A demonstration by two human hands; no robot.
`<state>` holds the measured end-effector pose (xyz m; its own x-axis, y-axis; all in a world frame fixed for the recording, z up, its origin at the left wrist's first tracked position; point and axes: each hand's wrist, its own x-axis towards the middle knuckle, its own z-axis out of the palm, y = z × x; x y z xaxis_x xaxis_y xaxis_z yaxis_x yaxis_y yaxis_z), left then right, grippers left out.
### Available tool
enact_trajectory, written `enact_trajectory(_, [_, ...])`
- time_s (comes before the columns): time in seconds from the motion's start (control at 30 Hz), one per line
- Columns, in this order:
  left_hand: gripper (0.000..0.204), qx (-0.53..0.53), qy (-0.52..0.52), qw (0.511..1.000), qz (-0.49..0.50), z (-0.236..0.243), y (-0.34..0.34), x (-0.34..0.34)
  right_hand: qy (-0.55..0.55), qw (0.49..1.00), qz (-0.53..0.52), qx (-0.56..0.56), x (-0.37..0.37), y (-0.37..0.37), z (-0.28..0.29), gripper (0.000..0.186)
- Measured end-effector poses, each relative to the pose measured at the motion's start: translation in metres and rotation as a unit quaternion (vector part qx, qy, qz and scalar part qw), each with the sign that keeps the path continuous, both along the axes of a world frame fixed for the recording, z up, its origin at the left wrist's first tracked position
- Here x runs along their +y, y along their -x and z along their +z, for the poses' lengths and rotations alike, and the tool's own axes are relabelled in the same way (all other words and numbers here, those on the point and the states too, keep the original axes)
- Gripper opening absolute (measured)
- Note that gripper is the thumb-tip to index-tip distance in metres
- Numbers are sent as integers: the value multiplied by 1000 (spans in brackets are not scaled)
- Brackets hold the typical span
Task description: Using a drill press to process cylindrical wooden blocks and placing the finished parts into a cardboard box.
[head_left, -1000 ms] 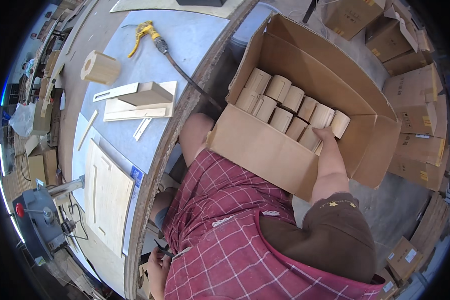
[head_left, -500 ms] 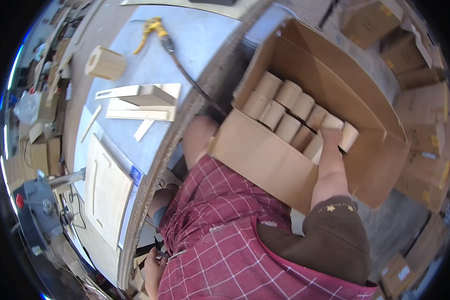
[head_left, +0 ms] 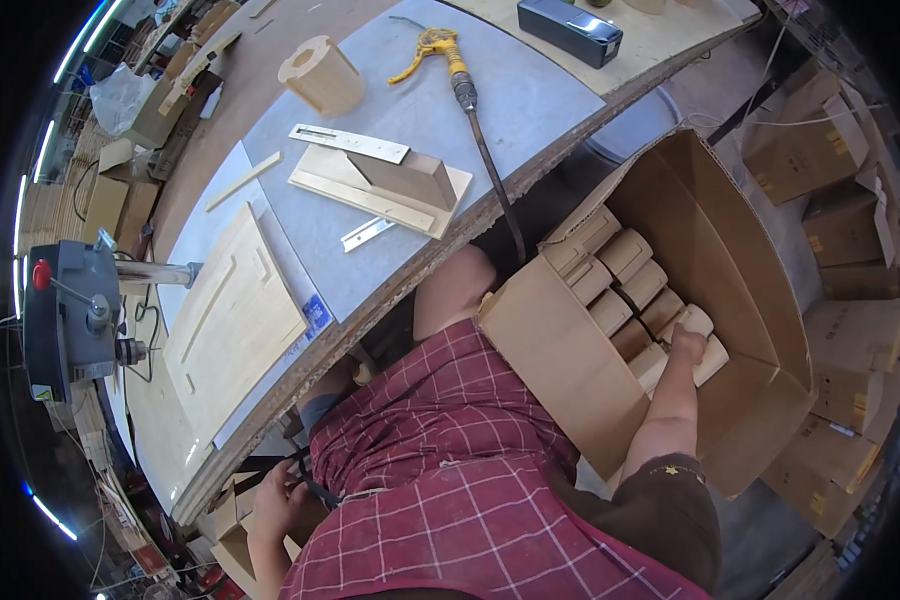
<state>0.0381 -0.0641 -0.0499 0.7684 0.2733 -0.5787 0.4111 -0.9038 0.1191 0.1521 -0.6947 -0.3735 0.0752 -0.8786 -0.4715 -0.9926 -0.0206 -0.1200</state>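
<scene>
My right hand [head_left: 687,345] reaches into a large cardboard box [head_left: 560,350] at the right. Its fingers are closed on a pale wooden cylinder [head_left: 696,319] near the box's far right end. Several similar cylinders lie packed in rows beside it, such as one near the middle [head_left: 626,254]; the lower part of the box is hidden. Low at the left, beside my apron, my left hand [head_left: 280,497] has its fingers curled near a dark strap-like thing [head_left: 315,484]. What it holds, if anything, I cannot make out.
On the blue-grey tabletop [head_left: 390,130] lie a yellow air blow gun [head_left: 440,55] with a hose, a wooden jig [head_left: 380,180], and another wooden cylinder [head_left: 322,78]. A slotted wooden panel [head_left: 235,310] lies nearer. A drill press [head_left: 80,320] stands left; cartons [head_left: 855,340] are stacked right.
The view has turned and shifted, so more of the table's far end shows. My right hand stays inside the box at the cylinders, and my left hand remains low by the apron.
</scene>
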Motion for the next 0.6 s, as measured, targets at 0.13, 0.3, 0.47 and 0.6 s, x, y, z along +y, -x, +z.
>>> enact_trajectory(0.13, [44, -29, 3, 1000, 4, 13, -9, -4, 49, 999, -5, 6, 2, -9, 23, 68])
enact_trajectory(0.3, [43, -144, 35, 989, -19, 37, -26, -13, -19, 958, 135, -253, 12, -9, 70, 58])
enact_trajectory(0.47, [47, -331, 138, 925, -127, 52, -73, -44, -178, 811, 339, -443, 97, -38, 237, 59])
enact_trajectory(0.6, [53, -436, 297, 830, -184, 53, -94, -69, -414, 616, 474, -474, 209, -61, 335, 61])
